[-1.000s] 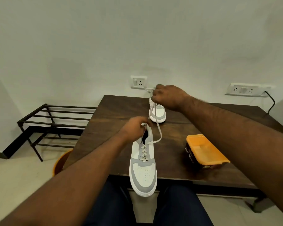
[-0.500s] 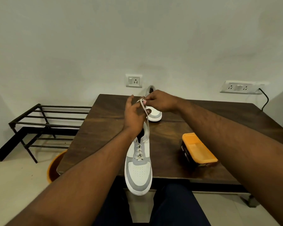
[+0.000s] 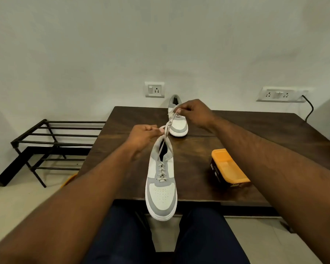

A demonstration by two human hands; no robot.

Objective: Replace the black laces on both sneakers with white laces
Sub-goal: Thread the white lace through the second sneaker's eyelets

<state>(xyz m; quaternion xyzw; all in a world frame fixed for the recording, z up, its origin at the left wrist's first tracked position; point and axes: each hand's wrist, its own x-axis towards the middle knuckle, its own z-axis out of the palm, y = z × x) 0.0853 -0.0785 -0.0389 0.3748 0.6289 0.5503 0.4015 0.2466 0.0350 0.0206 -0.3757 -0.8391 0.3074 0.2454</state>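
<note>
White and grey, the near sneaker (image 3: 161,184) lay lengthwise on the dark wood-grain bench (image 3: 265,134), its rounded toe past the front edge, a white lace (image 3: 167,128) threaded up its eyelets. Above the collar the lace ends crossed: the left hand (image 3: 141,135) pinched one end, its grip clenched round it, and the right hand (image 3: 195,112) pinched the other end higher up. A second grey-and-white sneaker (image 3: 177,123) stood at the bench's far edge, toe toward the viewer. To the right sat a rectangular black box with a smooth orange lid (image 3: 229,168); I cannot tell its contents.
</note>
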